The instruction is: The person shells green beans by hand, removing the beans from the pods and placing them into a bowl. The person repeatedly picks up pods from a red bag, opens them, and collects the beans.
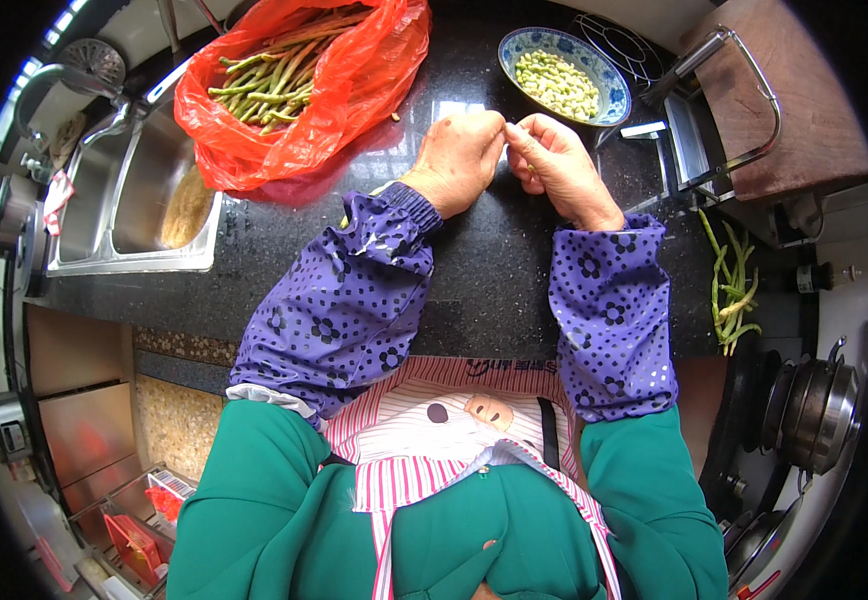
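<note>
My left hand (464, 159) is above the black stone counter, back upward, its fingers curled and mostly hidden. Its fingertips meet those of my right hand (565, 166), where thumb and forefinger are pinched together. Whatever lies in the pinch is too small and covered to make out. A small greenish bean (531, 169) seems to show among the curled fingers of my right hand. Just beyond that hand stands a blue-and-white bowl (620, 101) with shelled pale-green beans (554, 84). Left of my left hand, long bean pods (276, 86) lie in an open red plastic bag (351, 112).
A steel double sink (152, 202) with a faucet (66, 75) is at the left. More pods (734, 289) lie by the counter's right side. A wooden board (786, 105), a wire rack (617, 45) and a metal pot (816, 416) are also on the right.
</note>
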The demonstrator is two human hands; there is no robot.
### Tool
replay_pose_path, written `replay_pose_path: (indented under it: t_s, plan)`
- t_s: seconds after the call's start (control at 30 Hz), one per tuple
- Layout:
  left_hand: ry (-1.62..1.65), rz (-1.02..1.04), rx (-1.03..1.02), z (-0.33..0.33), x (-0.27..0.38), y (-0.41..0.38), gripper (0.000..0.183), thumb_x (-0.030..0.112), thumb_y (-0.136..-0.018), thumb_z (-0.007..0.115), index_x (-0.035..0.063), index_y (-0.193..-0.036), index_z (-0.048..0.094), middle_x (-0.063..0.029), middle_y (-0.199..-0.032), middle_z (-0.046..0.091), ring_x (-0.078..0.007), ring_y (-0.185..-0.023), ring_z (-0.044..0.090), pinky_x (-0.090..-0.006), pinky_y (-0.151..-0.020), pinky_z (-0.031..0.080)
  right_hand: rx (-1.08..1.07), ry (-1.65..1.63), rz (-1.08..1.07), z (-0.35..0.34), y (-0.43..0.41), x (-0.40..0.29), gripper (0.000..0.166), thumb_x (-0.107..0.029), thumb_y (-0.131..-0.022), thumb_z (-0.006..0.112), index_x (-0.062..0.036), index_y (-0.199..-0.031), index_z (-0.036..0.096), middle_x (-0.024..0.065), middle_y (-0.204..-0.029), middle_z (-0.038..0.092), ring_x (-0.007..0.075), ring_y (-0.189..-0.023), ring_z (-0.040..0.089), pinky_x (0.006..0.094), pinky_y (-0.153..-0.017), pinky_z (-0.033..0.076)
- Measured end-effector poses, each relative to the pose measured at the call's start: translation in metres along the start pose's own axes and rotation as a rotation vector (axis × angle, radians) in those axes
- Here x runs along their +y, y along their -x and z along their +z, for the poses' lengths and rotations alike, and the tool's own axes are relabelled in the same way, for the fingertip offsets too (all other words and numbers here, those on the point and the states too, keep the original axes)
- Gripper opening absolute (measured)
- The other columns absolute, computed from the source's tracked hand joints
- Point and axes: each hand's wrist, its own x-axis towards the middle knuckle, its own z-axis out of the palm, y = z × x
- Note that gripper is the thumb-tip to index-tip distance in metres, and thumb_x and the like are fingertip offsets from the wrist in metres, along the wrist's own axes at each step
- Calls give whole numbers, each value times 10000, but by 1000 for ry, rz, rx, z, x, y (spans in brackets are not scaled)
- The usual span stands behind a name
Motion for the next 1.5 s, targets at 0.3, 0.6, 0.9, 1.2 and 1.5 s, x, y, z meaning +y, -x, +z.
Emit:
replay_pose_path:
  t_s: [0.3,0.6,0.9,1.2,1.5]
  plan:
    - [182,44,23,4,-7,0,57,74,-829,532,29,-818,565,-113,-645,551,-276,-570,558,-336,-533,433,-22,-76,-48,0,-1,1,125,-165,-856,545,-49,-871,501,13,-683,525,51,-547,465,166,-440,348]
    - [73,57,54,-2,-3,-2,71,62,-812,564,33,-863,604,-105,-661,583,-251,-590,580,-323,-553,447,75,10,-54,-2,-3,5,142,-98,-843,453,-23,-955,496,43,-763,545,79,-598,513,179,-460,393]
    - [242,-45,41,-6,-1,-2,195,58,-820,580,18,-1007,619,-119,-790,649,-154,-687,620,-270,-636,489,71,-26,-3,3,2,-8,318,-299,-830,480,-24,-988,504,104,-875,591,223,-848,638,291,-532,542]
    - [200,7,45,-7,2,-3,84,55,-791,616,-4,-850,605,-105,-724,631,-145,-641,606,-263,-581,467,66,-148,49,-4,-2,-2,257,-316,-851,457,-65,-827,507,19,-683,510,96,-516,491,174,-375,323]
    - [111,86,132,-6,6,-1,79,95,-767,648,34,-802,614,-107,-698,613,-207,-609,597,-289,-555,446,35,-245,201,2,0,-7,181,-265,-831,446,-110,-745,482,-29,-595,412,52,-456,358,165,-369,235]
